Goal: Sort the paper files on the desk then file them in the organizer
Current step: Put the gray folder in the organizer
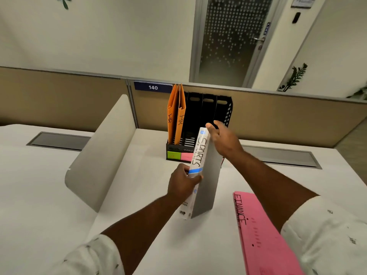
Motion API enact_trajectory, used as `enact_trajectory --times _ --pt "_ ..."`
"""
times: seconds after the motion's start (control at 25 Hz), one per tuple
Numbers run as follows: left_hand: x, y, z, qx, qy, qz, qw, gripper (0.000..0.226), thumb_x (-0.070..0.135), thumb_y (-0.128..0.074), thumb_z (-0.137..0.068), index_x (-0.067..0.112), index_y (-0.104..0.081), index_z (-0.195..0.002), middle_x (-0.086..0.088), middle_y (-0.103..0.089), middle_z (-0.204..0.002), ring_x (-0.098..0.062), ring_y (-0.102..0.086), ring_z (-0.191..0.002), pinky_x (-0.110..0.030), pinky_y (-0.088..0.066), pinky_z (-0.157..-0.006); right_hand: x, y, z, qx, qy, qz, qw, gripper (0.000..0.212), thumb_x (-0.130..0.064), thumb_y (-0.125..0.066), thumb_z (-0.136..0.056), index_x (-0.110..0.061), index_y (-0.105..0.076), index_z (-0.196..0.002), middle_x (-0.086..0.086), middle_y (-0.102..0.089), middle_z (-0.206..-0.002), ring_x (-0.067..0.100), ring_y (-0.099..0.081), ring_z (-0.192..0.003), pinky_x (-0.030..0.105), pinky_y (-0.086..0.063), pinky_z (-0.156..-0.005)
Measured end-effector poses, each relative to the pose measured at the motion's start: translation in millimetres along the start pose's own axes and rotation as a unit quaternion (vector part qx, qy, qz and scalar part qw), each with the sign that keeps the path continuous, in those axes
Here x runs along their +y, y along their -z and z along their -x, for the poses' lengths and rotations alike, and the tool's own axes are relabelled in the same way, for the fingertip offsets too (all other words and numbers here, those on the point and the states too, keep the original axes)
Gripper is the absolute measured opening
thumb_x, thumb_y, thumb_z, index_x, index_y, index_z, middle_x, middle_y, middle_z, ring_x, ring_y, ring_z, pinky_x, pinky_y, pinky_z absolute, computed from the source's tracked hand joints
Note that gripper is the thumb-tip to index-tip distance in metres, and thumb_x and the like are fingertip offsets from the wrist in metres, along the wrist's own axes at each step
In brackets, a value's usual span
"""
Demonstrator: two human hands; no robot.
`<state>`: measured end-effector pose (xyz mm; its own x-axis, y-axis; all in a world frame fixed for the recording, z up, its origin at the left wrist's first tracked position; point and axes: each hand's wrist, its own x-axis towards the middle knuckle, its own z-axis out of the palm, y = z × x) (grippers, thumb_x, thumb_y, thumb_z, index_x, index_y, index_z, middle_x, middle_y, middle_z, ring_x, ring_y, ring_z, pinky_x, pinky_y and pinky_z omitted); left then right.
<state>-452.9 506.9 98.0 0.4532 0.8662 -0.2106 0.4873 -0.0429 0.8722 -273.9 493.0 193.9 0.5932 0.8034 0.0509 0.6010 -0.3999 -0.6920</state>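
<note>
I hold a grey-white file marked SPORTS (206, 181) upright over the desk, spine toward me. My left hand (183, 182) grips its lower spine. My right hand (222, 138) clasps its top edge. Behind it stands the black organizer (208, 114) with several slots. Two orange files marked HR (176, 116) fill its leftmost slot; the other slots look empty. A pink file marked FINANCE (262, 235) lies flat on the desk at the lower right, partly under my right forearm.
A curved white divider (99, 153) rises from the desk on the left. Green and pink labels (179, 155) mark the organizer's base. A tan partition (278, 120) backs the desk. Grey cable hatches (59, 140) lie at either side.
</note>
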Motion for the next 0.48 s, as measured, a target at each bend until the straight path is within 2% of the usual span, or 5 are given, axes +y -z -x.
enact_trajectory --times 0.08,0.16,0.28,0.4,0.48 --pt "14 0 0 0.040 -0.037 -0.021 0.998 0.042 0.044 -0.078 -0.083 0.021 -0.050 -0.104 0.004 -0.069 -0.116 -0.013 -0.067 -0.092 -0.026 -0.056 -0.074 -25 14 -9 0.018 0.014 0.005 1.000 0.084 -0.081 -0.037 -0.087 -0.024 -0.041 -0.149 0.010 -0.064 -0.133 0.028 -0.062 -0.120 0.041 -0.053 -0.095" --pt "28 1 -1 0.079 -0.070 -0.034 0.994 0.042 0.044 -0.078 -0.083 0.025 -0.048 -0.107 0.006 -0.067 -0.116 -0.011 -0.063 -0.093 -0.023 -0.054 -0.074 -46 27 -14 0.037 0.019 0.050 0.998 0.084 -0.081 -0.048 -0.082 -0.023 -0.048 -0.143 0.006 -0.066 -0.127 0.026 -0.067 -0.109 0.043 -0.058 -0.087" --pt "48 3 -4 0.121 -0.122 -0.033 0.985 0.043 0.044 -0.078 -0.083 0.028 -0.047 -0.108 0.006 -0.066 -0.111 -0.008 -0.063 -0.090 -0.023 -0.056 -0.073 -73 40 -21 0.084 0.023 0.137 0.987 0.062 -0.066 -0.067 -0.081 -0.022 -0.060 -0.125 0.001 -0.070 -0.102 0.022 -0.069 -0.085 0.033 -0.058 -0.066" --pt "68 7 -12 0.117 -0.153 -0.026 0.981 0.045 0.046 -0.079 -0.082 0.031 -0.046 -0.109 0.010 -0.064 -0.108 -0.007 -0.064 -0.091 -0.022 -0.055 -0.071 -94 54 -28 0.108 0.017 0.168 0.980 0.030 -0.042 -0.071 -0.084 -0.020 -0.062 -0.102 -0.001 -0.064 -0.084 0.017 -0.060 -0.072 0.025 -0.042 -0.052" --pt "79 11 -19 0.109 -0.171 -0.023 0.979 0.050 0.051 -0.079 -0.079 0.032 -0.046 -0.112 0.012 -0.064 -0.111 -0.005 -0.064 -0.092 -0.017 -0.049 -0.066 -106 65 -34 0.123 0.022 0.165 0.978 0.024 -0.034 -0.073 -0.084 -0.021 -0.060 -0.098 -0.003 -0.059 -0.079 0.014 -0.057 -0.068 0.024 -0.038 -0.049"
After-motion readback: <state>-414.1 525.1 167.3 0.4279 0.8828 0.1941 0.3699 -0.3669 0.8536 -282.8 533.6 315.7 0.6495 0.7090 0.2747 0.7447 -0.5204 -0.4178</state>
